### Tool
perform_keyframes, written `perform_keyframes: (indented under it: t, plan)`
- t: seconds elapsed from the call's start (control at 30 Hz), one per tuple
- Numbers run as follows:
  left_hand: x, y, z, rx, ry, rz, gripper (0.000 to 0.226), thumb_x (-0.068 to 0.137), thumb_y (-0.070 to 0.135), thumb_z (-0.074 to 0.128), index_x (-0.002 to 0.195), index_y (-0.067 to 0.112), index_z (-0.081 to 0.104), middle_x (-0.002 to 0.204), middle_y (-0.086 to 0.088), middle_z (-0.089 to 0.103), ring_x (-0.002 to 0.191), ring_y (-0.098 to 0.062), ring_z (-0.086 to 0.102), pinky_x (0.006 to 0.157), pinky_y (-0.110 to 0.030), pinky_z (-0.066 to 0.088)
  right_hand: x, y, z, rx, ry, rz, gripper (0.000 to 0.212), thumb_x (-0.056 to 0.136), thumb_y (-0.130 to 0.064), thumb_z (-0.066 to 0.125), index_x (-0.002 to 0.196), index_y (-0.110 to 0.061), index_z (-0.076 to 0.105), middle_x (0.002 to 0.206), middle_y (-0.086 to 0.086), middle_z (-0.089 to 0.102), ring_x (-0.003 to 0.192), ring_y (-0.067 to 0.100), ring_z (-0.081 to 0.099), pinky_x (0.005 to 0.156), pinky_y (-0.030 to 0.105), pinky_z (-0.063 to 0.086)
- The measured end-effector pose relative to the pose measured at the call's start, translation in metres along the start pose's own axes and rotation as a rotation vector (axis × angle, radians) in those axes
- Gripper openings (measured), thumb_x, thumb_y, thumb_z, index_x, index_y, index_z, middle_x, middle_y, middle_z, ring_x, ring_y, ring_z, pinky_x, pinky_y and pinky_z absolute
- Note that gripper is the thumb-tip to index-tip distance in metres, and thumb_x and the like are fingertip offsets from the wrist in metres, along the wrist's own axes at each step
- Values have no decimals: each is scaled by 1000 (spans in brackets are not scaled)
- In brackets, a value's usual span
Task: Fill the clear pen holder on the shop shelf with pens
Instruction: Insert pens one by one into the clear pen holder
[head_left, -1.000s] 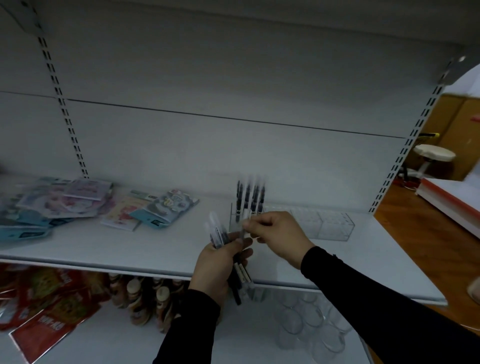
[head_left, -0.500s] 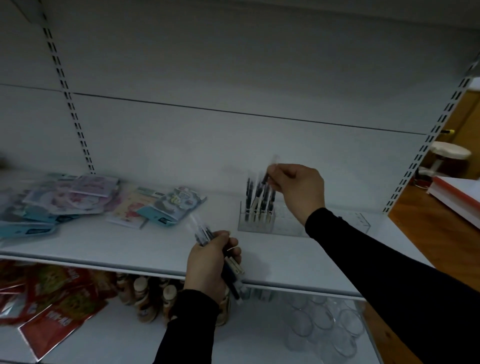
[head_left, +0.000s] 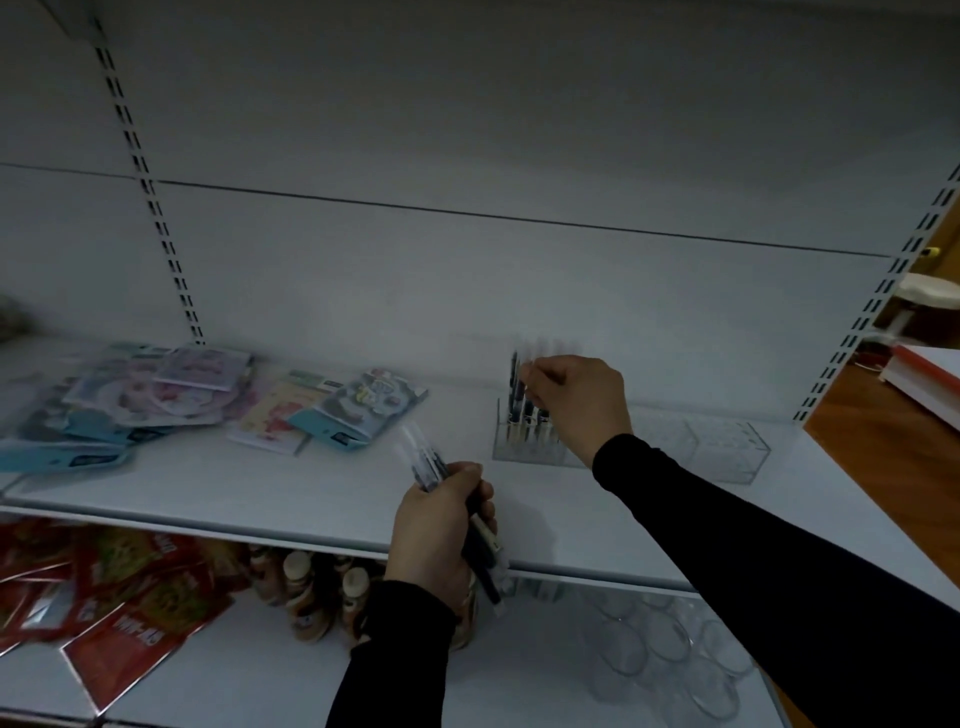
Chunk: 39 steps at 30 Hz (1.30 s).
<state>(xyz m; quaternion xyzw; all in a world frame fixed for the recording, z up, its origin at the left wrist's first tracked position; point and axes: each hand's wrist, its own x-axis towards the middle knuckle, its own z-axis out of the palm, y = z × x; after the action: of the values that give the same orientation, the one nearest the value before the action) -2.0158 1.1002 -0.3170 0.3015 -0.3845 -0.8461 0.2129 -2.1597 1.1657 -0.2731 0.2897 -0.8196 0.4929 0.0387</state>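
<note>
Our right hand (head_left: 576, 402) hangs over the left end of the clear pen holder (head_left: 631, 447), fingers pinched together on the top of a pen (head_left: 525, 387) that stands among the pens (head_left: 527, 415) already upright in the holder's leftmost cells. We cannot tell whether that pen is fully seated. From this hand, at about seven o'clock and nearer to us, our left hand (head_left: 439, 530) is closed in a fist around a bundle of pens (head_left: 423, 465); their clear caps fan up toward eleven o'clock, and the dark barrels stick out below the fist toward five o'clock. Both arms wear black sleeves (head_left: 769, 561).

The holder sits on the white shelf (head_left: 260, 493), close to the back panel, running from twelve toward three o'clock of the left hand; the cells to the right of the standing pens look bare, though the clear plastic makes this hard to judge. Well apart, at about nine to ten o'clock of the holder, a loose pile of pastel packets (head_left: 156, 400) lies flat on the same shelf.

On the lower shelf, red packets (head_left: 98, 613) lie at the far left, brown bottles (head_left: 311, 592) stand just left of the left wrist, and clear cups (head_left: 670, 654) sit under the right forearm.
</note>
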Motion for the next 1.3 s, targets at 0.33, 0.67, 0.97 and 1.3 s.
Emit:
perform_keyframes:
  t: [0.33, 0.67, 0.97, 1.3]
  plan:
    - [-1, -2, 0, 72, -19, -22, 16, 95, 8, 55, 79, 9, 52, 56, -5, 51, 46, -16, 47, 44, -24, 41, -15, 4, -10, 58, -12, 55, 25, 90, -35, 65, 81, -15, 75, 76, 1, 74, 73, 14, 69, 74, 19, 52]
    - [-20, -7, 12, 92, -181, -131, 10, 94, -3, 49, 99, -1, 58, 67, -14, 63, 54, -19, 54, 52, -27, 46, -63, 7, -21, 138, -277, 106, 11, 89, -35, 67, 84, -26, 71, 79, -5, 73, 74, 9, 70, 76, 31, 60]
    - [-29, -11, 19, 116, -326, -150, 18, 95, -2, 50, 107, -2, 64, 93, -23, 72, 62, -26, 66, 58, -32, 56, -67, 1, -33, 263, -413, 220, 19, 89, -27, 68, 86, -9, 74, 79, 0, 73, 71, 7, 65, 67, 24, 56]
    - [-15, -4, 13, -3, -56, -86, 13, 94, -4, 48, 96, 0, 61, 85, -16, 69, 70, -27, 64, 67, -33, 55, -28, -8, -49, 444, 68, 138, 19, 91, -13, 65, 73, -15, 71, 75, 14, 71, 71, 24, 65, 78, 37, 58]
